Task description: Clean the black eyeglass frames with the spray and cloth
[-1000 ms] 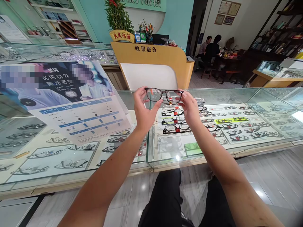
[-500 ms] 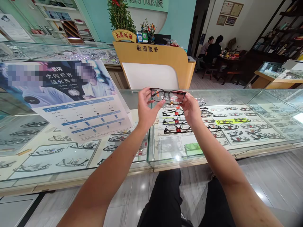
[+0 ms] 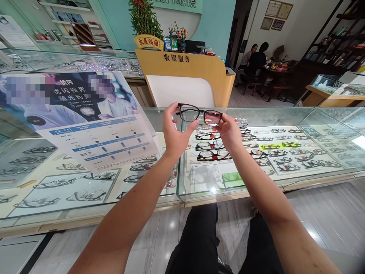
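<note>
A pair of dark-framed eyeglasses (image 3: 202,111) is held up above the glass counter, lenses upright and slightly lower at the right. My left hand (image 3: 175,133) grips the left end, thumb near the left lens's lower rim and forefinger at the upper corner. At the opposite end, my right hand (image 3: 229,131) pinches the frame by its right edge. Behind and below them, several dark glasses with red tags (image 3: 214,155) lie inside the display case.
The glass display counter (image 3: 199,196) runs across in front of me. A printed price board (image 3: 105,137) stands on it at the left. Beyond is a wooden cashier desk (image 3: 182,68) with a plant (image 3: 145,23). Two people (image 3: 256,59) sit at a table at the far right.
The eyeglasses have risen slightly and shifted a little left, with their left end tilted higher. My left hand has moved up and left with them; both hands keep their grip.
</note>
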The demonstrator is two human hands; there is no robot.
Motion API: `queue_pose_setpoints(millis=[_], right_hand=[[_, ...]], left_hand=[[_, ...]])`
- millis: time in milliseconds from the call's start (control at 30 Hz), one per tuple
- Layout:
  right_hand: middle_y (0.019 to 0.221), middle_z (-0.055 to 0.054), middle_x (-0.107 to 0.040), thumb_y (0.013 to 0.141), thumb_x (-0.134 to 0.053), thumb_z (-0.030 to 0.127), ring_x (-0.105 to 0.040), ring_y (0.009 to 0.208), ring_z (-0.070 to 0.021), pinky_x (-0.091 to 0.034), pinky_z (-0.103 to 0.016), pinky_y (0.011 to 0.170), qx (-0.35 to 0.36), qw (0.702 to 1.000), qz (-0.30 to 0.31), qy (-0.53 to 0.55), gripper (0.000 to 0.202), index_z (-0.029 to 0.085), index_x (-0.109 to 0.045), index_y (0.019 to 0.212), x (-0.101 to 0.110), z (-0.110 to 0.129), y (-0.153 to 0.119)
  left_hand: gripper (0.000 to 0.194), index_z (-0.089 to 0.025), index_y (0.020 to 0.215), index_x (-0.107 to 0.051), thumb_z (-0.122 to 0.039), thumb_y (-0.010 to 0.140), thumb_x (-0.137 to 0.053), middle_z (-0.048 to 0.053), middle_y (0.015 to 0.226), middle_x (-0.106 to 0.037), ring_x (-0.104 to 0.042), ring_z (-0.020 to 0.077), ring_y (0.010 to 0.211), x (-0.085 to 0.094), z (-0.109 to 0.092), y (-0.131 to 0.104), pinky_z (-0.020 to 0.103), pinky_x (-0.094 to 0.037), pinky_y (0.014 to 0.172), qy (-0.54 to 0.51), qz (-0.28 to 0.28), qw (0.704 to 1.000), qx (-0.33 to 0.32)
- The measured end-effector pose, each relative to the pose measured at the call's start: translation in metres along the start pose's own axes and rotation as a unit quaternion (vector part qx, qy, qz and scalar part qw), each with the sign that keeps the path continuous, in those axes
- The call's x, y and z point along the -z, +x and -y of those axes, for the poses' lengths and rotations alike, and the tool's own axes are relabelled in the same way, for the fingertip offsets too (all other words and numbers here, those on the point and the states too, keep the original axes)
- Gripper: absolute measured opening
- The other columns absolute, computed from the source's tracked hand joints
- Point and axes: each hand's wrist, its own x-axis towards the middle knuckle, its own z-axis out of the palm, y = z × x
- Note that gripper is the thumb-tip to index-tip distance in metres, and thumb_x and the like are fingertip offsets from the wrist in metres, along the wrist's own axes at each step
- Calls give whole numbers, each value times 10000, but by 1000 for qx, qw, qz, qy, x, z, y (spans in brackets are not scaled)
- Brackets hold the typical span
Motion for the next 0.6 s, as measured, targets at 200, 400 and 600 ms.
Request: queue_pose_setpoints(millis=[200, 400, 600], right_hand=[[1445, -66, -818, 982, -766, 636, -693, 1395, -309, -571, -485, 1175, 138, 975, -68, -161, 407, 328, -822, 1242, -1, 2, -10], [1439, -82, -797, 1036, -761, 643, -641, 1467, -355, -423, -585, 1331, 229, 933, -22, -276, 315, 367, -891, 1111, -3, 7, -16], [1380, -67, -827, 1020, -797, 645, -648, 1427, -357, -383, -603, 1347, 224, 936, -11, -269, 304, 360, -900, 996, 3, 8, -12]], left_hand=[[825, -314, 1619, -568, -658, 942, -889, 154, 1630, -626, -586, 394, 1554, 7, -18, 3, 575, -536, 1252, 67, 5, 996, -62], [810, -332, 1529, -673, -652, 847, -971, 145, 1605, -661, -579, 424, 1556, 9, -29, 7, 631, -422, 1363, 41, 41, 996, -62], [818, -339, 1547, -666, -640, 851, -973, 137, 1608, -663, -582, 412, 1559, 10, -32, 8, 601, -450, 1348, 38, 72, 994, -72]])
